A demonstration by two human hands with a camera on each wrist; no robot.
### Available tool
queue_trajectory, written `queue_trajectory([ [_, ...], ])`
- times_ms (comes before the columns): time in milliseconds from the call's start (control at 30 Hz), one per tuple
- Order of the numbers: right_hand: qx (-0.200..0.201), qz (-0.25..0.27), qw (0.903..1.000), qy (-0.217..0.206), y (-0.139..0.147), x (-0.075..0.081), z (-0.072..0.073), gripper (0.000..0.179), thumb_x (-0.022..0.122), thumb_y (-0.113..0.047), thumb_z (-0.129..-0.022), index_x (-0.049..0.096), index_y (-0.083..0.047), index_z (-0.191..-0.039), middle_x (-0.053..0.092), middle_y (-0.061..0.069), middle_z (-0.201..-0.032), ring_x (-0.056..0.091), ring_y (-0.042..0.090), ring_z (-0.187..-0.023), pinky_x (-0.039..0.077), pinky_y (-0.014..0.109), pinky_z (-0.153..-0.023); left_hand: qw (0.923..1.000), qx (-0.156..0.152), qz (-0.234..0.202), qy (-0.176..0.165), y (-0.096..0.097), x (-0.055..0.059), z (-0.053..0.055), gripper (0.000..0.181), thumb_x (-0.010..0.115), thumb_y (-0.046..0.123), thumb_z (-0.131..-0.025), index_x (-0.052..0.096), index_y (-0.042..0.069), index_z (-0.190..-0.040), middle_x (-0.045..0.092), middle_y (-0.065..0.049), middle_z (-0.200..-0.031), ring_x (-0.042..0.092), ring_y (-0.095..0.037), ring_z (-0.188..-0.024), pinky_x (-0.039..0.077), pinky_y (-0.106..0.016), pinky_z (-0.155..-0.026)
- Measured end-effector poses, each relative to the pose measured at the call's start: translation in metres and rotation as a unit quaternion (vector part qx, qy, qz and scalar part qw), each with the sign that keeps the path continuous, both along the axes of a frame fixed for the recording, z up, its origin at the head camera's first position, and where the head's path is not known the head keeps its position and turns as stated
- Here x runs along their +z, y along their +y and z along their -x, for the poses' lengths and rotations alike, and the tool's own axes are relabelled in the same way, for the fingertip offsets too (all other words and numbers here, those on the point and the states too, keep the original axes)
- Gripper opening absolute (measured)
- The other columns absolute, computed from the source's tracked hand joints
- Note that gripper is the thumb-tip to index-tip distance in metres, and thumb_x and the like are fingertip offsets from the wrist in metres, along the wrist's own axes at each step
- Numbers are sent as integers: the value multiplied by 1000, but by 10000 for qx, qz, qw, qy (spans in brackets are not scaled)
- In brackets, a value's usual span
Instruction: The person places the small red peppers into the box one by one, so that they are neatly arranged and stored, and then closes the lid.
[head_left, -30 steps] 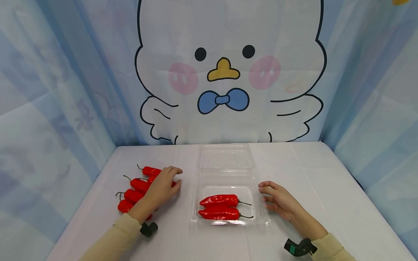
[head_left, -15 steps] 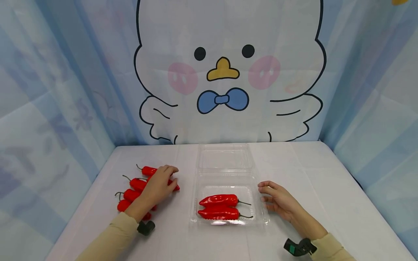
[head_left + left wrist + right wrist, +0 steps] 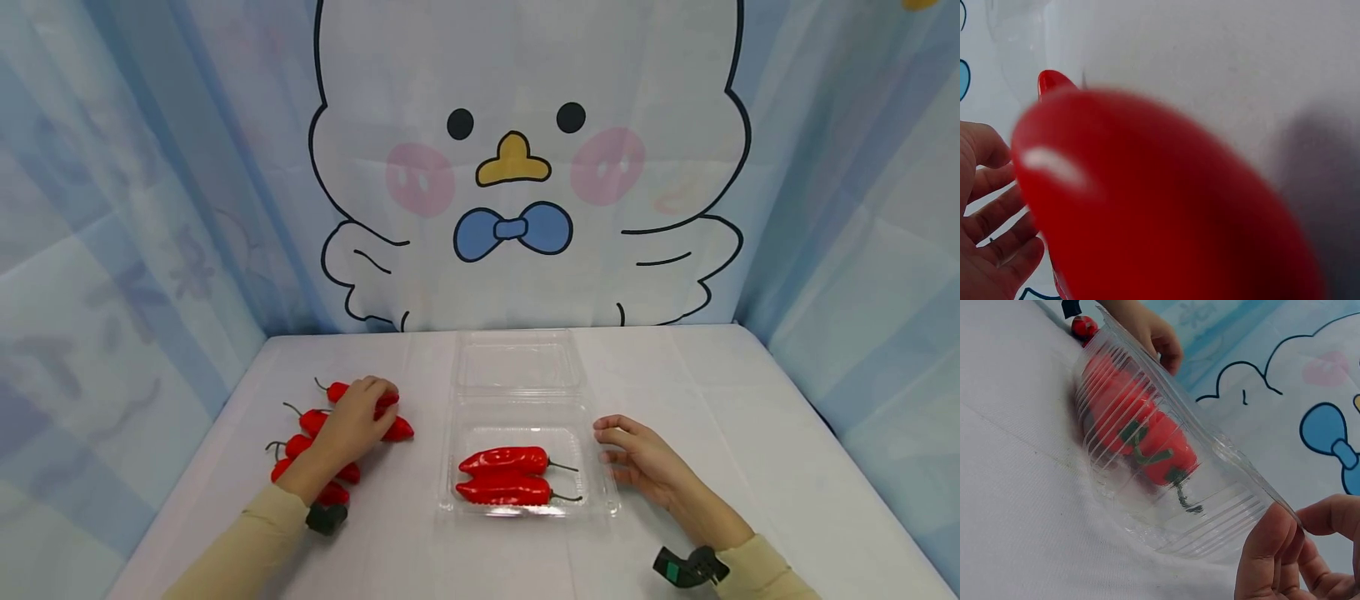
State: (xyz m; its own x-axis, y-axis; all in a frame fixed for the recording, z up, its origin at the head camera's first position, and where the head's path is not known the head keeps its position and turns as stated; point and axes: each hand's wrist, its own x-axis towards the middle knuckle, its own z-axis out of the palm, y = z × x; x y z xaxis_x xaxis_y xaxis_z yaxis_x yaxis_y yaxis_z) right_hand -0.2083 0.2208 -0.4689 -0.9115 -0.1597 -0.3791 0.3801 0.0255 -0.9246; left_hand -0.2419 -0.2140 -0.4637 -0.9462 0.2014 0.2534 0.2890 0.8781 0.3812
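My left hand [image 3: 360, 421] is over a group of red chili peppers [image 3: 313, 422] on the left, its fingers loosely bent around the far ones. Red shows between its thumb and fingers in the head view. A blurred pepper [image 3: 1160, 206] fills much of the left wrist view, beside the spread fingers [image 3: 997, 219]. In the middle lies a clear plastic clamshell box [image 3: 592, 492] with its lid [image 3: 517, 364] folded back. Two red peppers [image 3: 504, 490] lie side by side in its base, stems to the right. My right hand [image 3: 648, 462] pinches the box's right rim between thumb and fingers.
A white cloth [image 3: 525, 558] covers the table. Behind it hangs a curtain [image 3: 517, 292] printed with a cartoon bird; blue curtains [image 3: 862, 275] close off both sides. Dark wrist cameras [image 3: 690, 567] sit at both cuffs.
My left hand has moved left and back over the peppers, uncovering more of their tips. My right hand and the box with its two peppers have stayed in place.
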Motion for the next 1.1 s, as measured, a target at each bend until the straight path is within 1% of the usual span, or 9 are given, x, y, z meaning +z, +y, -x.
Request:
queue_trajectory([
  [267,-3,27,10000,-3,1,0,0,25,61,-19,-102,52,-8,-123,54,2,-107,57,12,-81,52,20,-61,9999,23,15,-111,-6,2,2,28,72,15,-94,67,4,-119,65,-15,-122,59,-33,-111,57,-50,-97],
  [500,30,13,10000,-12,0,1,-1,26,61,-20,-102,53,-8,-124,54,3,-108,57,12,-81,52,20,-61,9990,300,-52,-313,-9,1,0,30,72,15,-93,67,5,-121,64,-15,-126,59,-34,-115,58,-50,-96],
  [767,13,-4,10000,2,0,1,-1,26,61,-20,-102,53,-7,-124,54,3,-109,57,12,-82,52,20,-61,9972,519,88,-528,-14,-3,1,35,71,19,-95,67,5,-127,62,-17,-130,60,-35,-118,58,-52,-96],
  [967,47,31,10000,15,1,0,-1,25,60,-20,-102,53,-7,-123,54,3,-108,57,12,-81,52,20,-61,9967,609,249,-480,-17,-3,2,38,70,19,-95,66,5,-130,62,-20,-132,59,-38,-118,58,-54,-96],
  [1100,38,52,10000,9,1,-1,-2,24,61,-20,-102,54,-9,-123,54,3,-109,57,12,-81,52,21,-61,9963,684,335,-407,-19,-5,2,43,70,20,-94,65,2,-133,60,-22,-132,56,-39,-120,57,-54,-96],
])
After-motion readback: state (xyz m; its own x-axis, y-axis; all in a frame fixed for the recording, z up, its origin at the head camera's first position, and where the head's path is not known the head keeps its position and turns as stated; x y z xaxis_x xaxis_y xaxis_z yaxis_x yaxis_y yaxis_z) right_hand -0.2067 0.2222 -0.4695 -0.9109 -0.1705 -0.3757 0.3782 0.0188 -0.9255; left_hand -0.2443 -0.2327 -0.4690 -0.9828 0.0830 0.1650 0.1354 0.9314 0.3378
